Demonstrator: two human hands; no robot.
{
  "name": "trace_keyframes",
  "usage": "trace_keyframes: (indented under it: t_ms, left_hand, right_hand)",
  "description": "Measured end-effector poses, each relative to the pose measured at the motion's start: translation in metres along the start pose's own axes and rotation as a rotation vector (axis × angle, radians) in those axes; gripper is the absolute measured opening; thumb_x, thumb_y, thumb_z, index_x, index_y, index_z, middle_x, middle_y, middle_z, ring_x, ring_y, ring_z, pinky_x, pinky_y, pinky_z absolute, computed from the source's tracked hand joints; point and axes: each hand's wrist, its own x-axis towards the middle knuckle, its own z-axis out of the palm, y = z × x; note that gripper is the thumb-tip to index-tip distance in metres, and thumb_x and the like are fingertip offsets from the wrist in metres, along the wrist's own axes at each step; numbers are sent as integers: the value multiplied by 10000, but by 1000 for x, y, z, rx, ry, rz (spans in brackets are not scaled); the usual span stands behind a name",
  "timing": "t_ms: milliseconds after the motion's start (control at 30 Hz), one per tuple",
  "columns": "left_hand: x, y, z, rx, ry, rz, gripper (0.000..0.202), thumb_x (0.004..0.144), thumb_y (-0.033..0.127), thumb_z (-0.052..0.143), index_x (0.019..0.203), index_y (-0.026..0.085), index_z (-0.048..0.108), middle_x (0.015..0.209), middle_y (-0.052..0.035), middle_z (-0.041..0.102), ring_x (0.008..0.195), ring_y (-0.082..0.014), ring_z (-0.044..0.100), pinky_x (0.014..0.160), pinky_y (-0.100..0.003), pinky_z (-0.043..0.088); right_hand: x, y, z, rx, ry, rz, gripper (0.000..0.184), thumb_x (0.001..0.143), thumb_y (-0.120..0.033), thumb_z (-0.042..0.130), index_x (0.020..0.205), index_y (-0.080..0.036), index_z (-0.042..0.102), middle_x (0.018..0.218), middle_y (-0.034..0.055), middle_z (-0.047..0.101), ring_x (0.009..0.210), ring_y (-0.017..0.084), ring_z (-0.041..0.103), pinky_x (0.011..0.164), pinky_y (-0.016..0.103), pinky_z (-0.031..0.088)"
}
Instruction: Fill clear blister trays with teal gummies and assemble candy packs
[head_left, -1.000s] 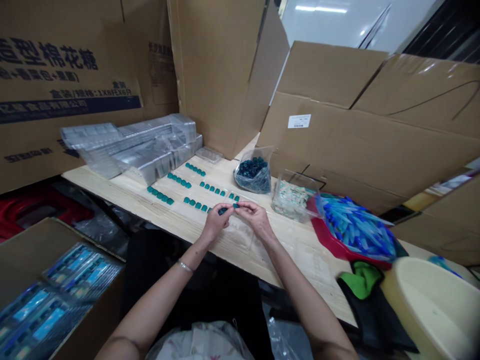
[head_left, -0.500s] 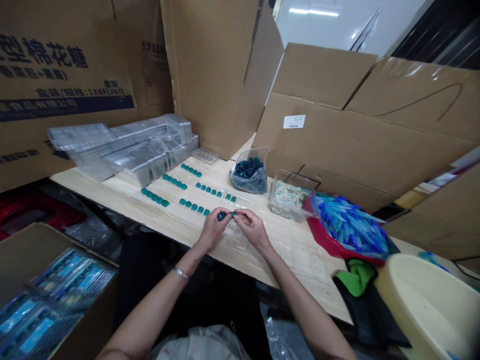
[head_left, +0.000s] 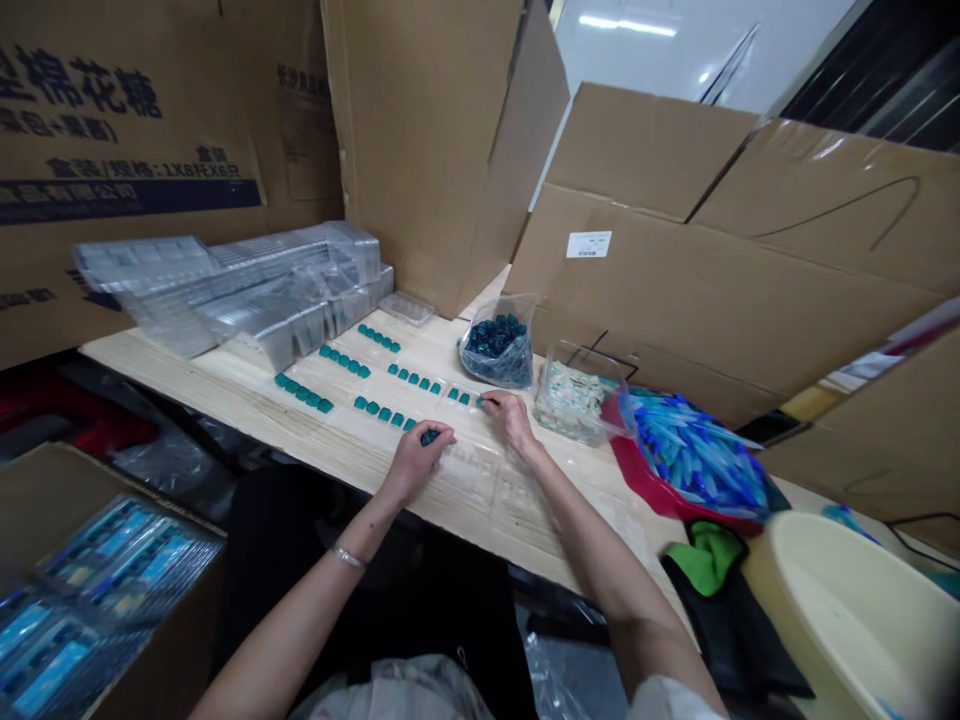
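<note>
My left hand (head_left: 414, 462) is closed around several dark teal, glassy pieces (head_left: 429, 437) that peek out by the thumb. Further forward and to the right, my right hand (head_left: 510, 418) pinches a small teal square piece (head_left: 480, 402) low over a clear plastic tray, at the end of a short row of teal pieces (head_left: 458, 397). Other rows, such as the longer teal row (head_left: 384, 413), lie to the left on the table. Behind my hands stands an open clear bag (head_left: 517, 365) full of dark teal pieces.
Stacked clear plastic trays (head_left: 300, 290) stand at the back left. To the right are a clear box (head_left: 574, 400) of small pale pieces, a red basin (head_left: 645, 480) of blue pointed pieces, a green cloth (head_left: 705, 560) and a cream tub (head_left: 810, 590). Cardboard walls (head_left: 675, 270) enclose the table.
My hands have come apart. The right moved forward and right to the short row with a teal piece; the left drew back slightly left, still holding dark pieces.
</note>
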Motion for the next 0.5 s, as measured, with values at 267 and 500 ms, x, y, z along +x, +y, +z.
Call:
trace_keyframes:
  t_ms: [267, 500]
  left_hand:
    - [2, 8, -6, -498, -103, -197, 290, 679, 327, 707, 831, 101, 604, 789, -46, 603, 427, 12, 335, 340, -113, 211]
    - [10, 17, -4, -818, -123, -388, 363, 827, 426, 513, 877, 73, 584, 839, -126, 628, 459, -33, 422, 370, -148, 326]
  right_hand:
    - [7, -9, 9, -151, -159, -8, 204, 774, -140, 510, 773, -158, 714, 892, 106, 699, 935, 220, 607, 808, 274, 417]
    - [-4, -32, -8, 3, -112, -102, 225, 779, -215, 566, 978, -166, 661, 1021, 100, 658, 963, 199, 579, 843, 296, 421]
